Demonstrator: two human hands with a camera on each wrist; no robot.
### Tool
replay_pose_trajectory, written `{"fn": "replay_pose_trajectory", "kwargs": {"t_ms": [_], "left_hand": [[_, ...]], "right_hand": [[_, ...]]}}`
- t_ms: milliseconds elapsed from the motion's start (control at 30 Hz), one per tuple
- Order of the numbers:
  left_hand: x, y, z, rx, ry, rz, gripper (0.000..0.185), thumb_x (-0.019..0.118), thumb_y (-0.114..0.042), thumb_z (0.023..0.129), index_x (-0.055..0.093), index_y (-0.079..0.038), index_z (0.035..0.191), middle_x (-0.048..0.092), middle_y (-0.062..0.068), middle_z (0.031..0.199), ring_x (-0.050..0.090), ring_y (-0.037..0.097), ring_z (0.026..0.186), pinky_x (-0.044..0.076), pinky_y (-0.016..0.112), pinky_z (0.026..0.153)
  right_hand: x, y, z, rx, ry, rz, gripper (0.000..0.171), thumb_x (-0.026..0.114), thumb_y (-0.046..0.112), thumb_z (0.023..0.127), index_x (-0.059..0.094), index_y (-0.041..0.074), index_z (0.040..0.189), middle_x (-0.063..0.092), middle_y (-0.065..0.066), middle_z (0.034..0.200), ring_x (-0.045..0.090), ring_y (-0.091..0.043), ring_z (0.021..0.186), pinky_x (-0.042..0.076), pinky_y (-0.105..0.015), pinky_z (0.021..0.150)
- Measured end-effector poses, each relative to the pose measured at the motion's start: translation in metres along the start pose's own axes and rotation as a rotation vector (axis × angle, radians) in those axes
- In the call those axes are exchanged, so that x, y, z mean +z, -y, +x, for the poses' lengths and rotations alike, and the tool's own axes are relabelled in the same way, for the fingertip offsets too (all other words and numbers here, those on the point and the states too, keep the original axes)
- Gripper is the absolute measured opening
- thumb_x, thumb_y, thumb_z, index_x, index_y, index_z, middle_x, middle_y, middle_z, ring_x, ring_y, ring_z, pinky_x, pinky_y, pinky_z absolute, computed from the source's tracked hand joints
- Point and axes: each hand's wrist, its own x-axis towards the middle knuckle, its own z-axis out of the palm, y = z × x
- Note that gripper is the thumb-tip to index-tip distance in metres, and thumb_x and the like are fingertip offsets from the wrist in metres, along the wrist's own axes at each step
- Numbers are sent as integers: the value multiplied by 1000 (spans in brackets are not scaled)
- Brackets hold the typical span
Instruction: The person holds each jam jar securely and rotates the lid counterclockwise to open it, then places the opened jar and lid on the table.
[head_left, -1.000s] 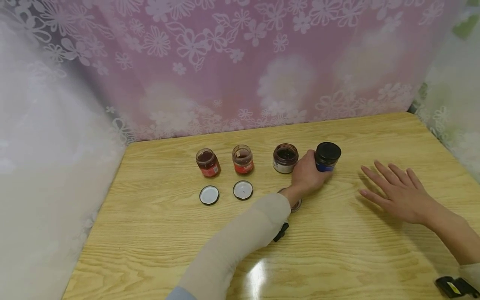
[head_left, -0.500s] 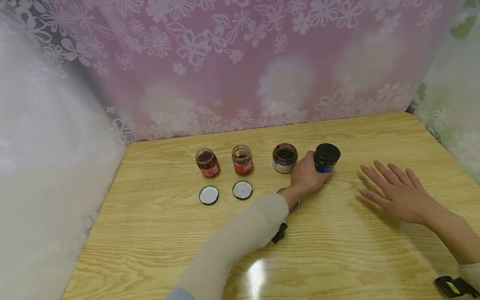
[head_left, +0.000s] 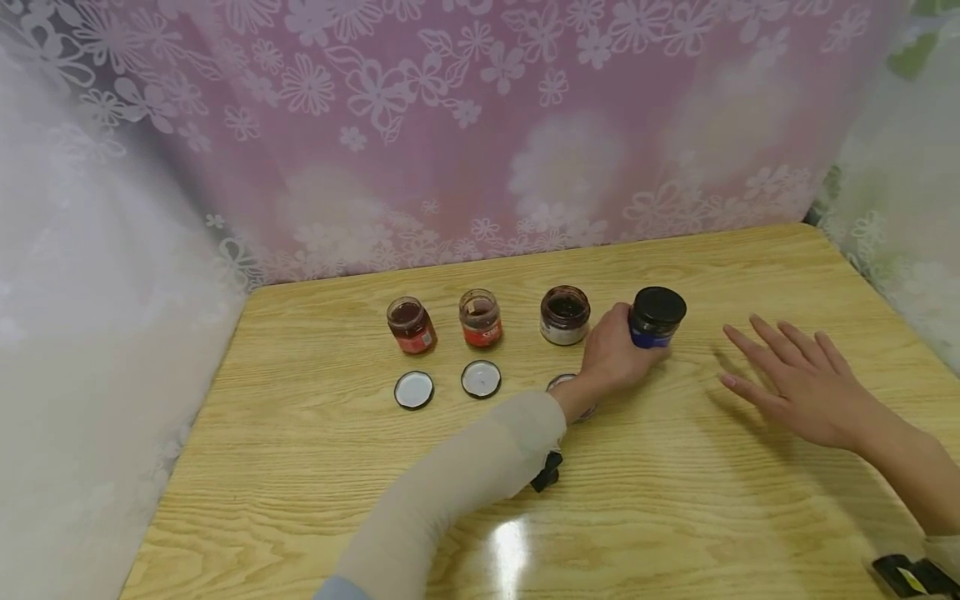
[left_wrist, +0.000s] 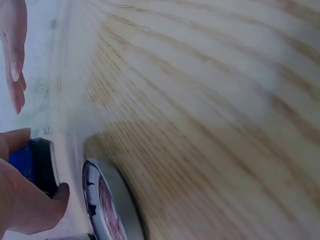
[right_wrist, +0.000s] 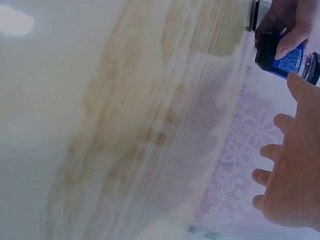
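Note:
My left hand [head_left: 617, 348] grips a jar [head_left: 657, 315] with a black lid and a blue label, at the right end of a row of jars. In the left wrist view the fingers and thumb curl round that jar [left_wrist: 24, 162]. Whether its base touches the table I cannot tell. My right hand [head_left: 806, 387] hangs to the right of it, fingers spread and holding nothing. The right wrist view shows the blue label [right_wrist: 290, 61] beyond my right hand [right_wrist: 295, 165]. Just left of the gripped jar stands an open jar [head_left: 565, 317] with dark contents and a pale label.
Two open red-labelled jars, one at left [head_left: 412, 327] and one nearer the middle [head_left: 481, 320], stand farther along. Upturned lids lie before them: one left [head_left: 414, 389], one middle [head_left: 481, 379], and one partly under my left forearm [head_left: 558, 381]. A floral curtain [head_left: 420, 167] hangs behind the wooden table [head_left: 315, 467].
The blue-labelled jar and my left hand have shifted slightly right, away from the open dark jar. The head view has turned a little. My right hand has barely moved.

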Motion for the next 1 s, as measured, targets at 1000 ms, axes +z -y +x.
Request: {"fn": "replay_pose_trajectory", "kwargs": {"t_ms": [1000], "left_hand": [[-38,4,-28,252,-140,-170,58,80,-39,75,55,-21,124,54,-9,108,50,1,93,43,16,76]], "right_hand": [[-1,7,-11,4,-80,-47,75,54,41,97,11,22,155,6,-20,156,0,-47,139,-15,-62,104]]}}
